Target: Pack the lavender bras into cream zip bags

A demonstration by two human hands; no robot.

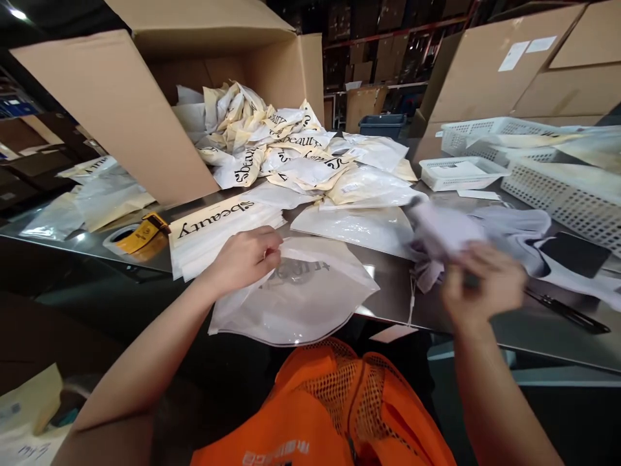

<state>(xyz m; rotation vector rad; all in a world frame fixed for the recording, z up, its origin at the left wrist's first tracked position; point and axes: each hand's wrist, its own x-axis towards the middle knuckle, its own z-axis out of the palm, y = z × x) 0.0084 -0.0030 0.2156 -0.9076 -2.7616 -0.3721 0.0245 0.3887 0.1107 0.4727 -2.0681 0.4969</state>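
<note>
My left hand [247, 255] is closed on the upper left edge of a clear plastic zip bag [310, 304], whose wide zip side faces me over the table edge. On the right, my right hand [485, 278] grips a folded lavender garment [449, 226], blurred by motion. A white hang tag [394, 332] dangles on a string below the garment. Beside my left hand lies a stack of flat bags [213, 226] printed "sbeauty". More lavender clothing [514, 223] with a dark patch lies right of my right hand, near a black pen-like tool [567, 312].
A large open carton [174, 129] lies on its side, with a heap of filled bags [291, 152] spilling out. A yellow tape dispenser [140, 236] sits at left. White plastic baskets [567, 194] and a small white tray [460, 173] stand at right, before big cartons [524, 77].
</note>
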